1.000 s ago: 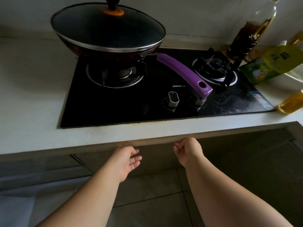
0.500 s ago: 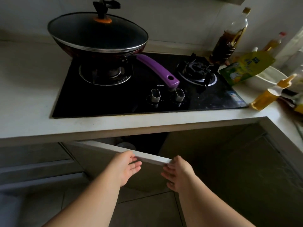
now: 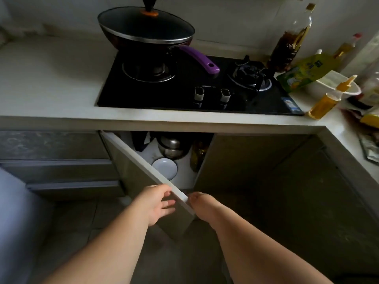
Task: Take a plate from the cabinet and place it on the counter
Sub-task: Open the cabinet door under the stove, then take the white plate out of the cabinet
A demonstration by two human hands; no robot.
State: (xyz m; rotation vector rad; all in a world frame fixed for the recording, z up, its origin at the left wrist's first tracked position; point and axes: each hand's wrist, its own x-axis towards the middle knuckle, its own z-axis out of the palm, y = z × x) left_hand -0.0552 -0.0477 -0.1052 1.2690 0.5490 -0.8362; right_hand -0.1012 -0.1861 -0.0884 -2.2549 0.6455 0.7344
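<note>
Under the white counter [image 3: 51,78] a cabinet door [image 3: 143,171] stands swung out toward me. A white plate [image 3: 165,168] lies on the cabinet floor just behind the door's top edge, partly hidden by it. My left hand [image 3: 155,203] rests on the outer face of the door near its free corner, fingers spread and thumb on the top edge. My right hand [image 3: 202,206] is at the door's free edge, its fingers curled behind it and hidden.
A lidded wok [image 3: 146,32] with a purple handle [image 3: 200,59] sits on the black hob [image 3: 194,89]. Oil bottles [image 3: 291,37] and packets crowd the right counter. Steel pots [image 3: 172,148] stand in the cabinet behind the plate. Drawers [image 3: 61,173] lie left of the door.
The cabinet door has swung from shut to wide open, both hands moving back with it. The plate and pots inside have come into sight.
</note>
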